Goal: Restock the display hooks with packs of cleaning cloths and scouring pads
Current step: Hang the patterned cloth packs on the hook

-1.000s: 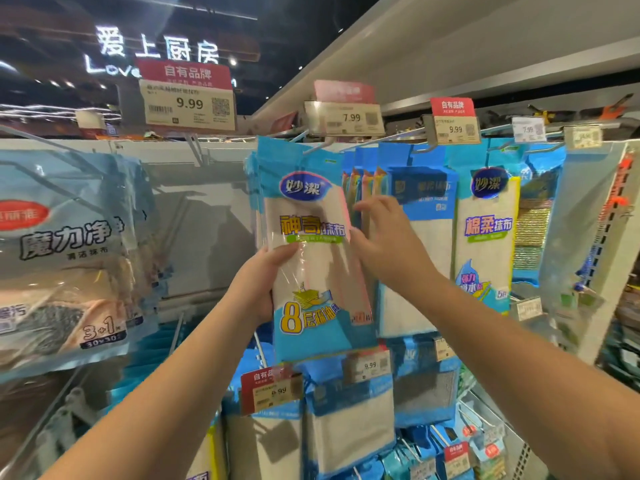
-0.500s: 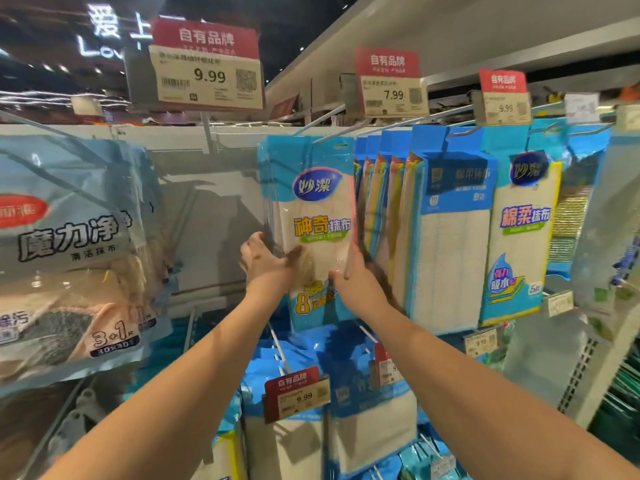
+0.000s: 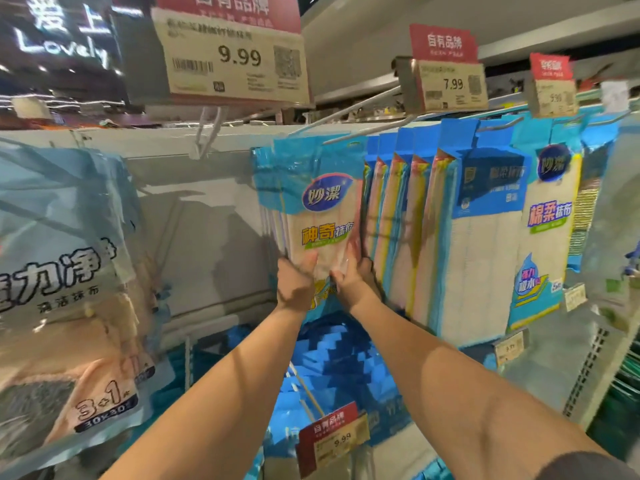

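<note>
Cloth pack (image 3: pixel 320 216), hung on hook (image 3: pixel 349 114) at 12 o'clock; pressed flat between left hand (image 3: pixel 294 282) and right hand (image 3: pixel 353 282), palms closed on its sides, likely to seat it straight.

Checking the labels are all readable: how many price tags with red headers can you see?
4: large 9.99 tag top left; 7.99 tag upper right; blurred tag far right; 9.99 tag bottom centre. Others may be hidden.

We face a pale back panel (image 3: pixel 214 237) of a shop display. Above it a grey shelf (image 3: pixel 450 15) overhangs; a lit sign (image 3: pixel 62 32) glows at upper left in the dark.
</note>
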Available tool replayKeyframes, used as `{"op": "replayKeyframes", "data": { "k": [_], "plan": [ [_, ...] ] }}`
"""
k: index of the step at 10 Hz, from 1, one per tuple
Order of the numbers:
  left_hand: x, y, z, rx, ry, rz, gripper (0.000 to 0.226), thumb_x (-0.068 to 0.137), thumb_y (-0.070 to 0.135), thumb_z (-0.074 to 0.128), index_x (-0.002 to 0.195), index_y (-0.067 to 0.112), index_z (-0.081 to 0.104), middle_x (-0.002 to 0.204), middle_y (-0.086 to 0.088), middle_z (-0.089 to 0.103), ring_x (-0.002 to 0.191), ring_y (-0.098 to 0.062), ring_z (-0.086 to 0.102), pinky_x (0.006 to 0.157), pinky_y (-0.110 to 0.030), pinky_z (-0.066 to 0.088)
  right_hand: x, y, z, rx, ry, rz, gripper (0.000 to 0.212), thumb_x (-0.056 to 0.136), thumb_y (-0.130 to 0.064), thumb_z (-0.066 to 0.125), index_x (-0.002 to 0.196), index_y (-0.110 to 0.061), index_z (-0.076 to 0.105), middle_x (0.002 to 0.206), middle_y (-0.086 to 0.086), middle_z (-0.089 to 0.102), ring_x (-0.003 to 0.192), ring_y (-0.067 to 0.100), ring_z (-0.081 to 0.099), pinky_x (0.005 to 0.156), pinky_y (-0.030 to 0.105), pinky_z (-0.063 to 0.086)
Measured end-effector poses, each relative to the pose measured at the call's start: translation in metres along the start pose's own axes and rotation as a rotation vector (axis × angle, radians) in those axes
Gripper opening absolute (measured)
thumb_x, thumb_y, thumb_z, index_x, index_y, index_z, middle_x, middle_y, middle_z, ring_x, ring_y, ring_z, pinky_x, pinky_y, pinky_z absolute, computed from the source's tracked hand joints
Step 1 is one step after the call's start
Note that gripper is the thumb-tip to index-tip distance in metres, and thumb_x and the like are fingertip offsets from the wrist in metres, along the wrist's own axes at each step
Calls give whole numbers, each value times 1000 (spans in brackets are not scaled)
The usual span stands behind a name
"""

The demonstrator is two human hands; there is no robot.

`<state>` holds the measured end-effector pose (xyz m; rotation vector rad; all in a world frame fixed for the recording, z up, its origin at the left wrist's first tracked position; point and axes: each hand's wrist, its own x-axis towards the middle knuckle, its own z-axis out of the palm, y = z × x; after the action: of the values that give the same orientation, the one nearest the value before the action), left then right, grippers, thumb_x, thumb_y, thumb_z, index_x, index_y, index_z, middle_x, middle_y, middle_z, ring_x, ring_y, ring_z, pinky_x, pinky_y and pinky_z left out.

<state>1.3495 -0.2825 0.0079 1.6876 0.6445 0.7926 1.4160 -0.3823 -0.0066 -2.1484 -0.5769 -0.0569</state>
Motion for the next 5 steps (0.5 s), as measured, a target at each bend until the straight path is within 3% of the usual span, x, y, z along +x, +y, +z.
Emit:
{"op": "replayKeyframes", "data": {
  "k": [1,2,3,4,5],
  "plan": [
    [-10,11,1,14,-17,-72,65,93,44,69,133,1,43,136,-18,57,124,-37,57,103,-42,46,-2,1,-1,-105,15,66,69,104,-34,46,159,-21,6,160,16,20,142,33,32,113,41,30],
    [-20,17,-8,17,-34,-123,77,90,46,73,144,4,38,147,-15,48,135,-35,48,109,-41,38,-22,-5,-3,-218,34,122,78,102,-39,45,158,-31,-9,154,21,15,129,36,43,105,39,38],
    [-39,18,-29,100,-138,-146,91,93,54,64,155,4,21,160,-18,30,146,-35,33,117,-41,30,-55,-11,-8,-207,35,52,74,100,-33,49,159,-23,4,148,22,25,127,40,44,103,40,39],
    [-71,16,-59,195,-186,-135,100,93,59,60,159,3,10,163,-20,23,147,-34,32,114,-41,37,-101,-16,-27,-224,-17,27,64,101,-30,50,156,-16,19,152,17,26,130,37,44,99,40,43],
    [-125,16,-95,198,-197,-21,89,95,58,57,158,7,21,157,-15,37,135,-33,46,99,-40,44,-155,-22,-53,-188,-54,30,53,100,-27,49,149,-17,33,149,11,37,114,32,56,80,33,46]
  ]
}}
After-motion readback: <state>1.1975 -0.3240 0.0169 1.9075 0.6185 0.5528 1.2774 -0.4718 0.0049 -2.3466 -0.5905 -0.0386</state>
